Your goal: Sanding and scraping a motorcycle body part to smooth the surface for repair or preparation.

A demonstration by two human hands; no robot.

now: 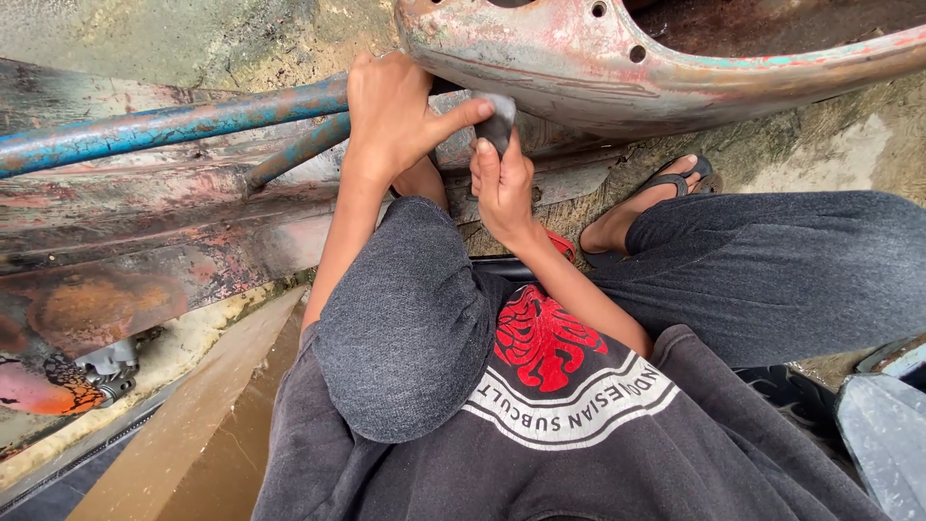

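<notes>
My left hand [391, 116] grips the end of a rusty blue metal tube [164, 125] where it meets a worn, paint-flaked curved metal body panel [617, 68]; its thumb stretches right and touches a small dark grey pad [499, 121]. My right hand [502, 183] is closed on that pad and presses it against the lower edge of the panel. My knees in dark grey trousers frame the hands, and my foot in a dark sandal [656, 193] rests on the ground at right.
A rusted flat metal frame [125, 251] with peeling red paint lies at left. A wooden plank [193, 425] runs along the lower left. Stained concrete ground [830, 145] shows at right, with a translucent plastic sheet [887, 434] at the lower right corner.
</notes>
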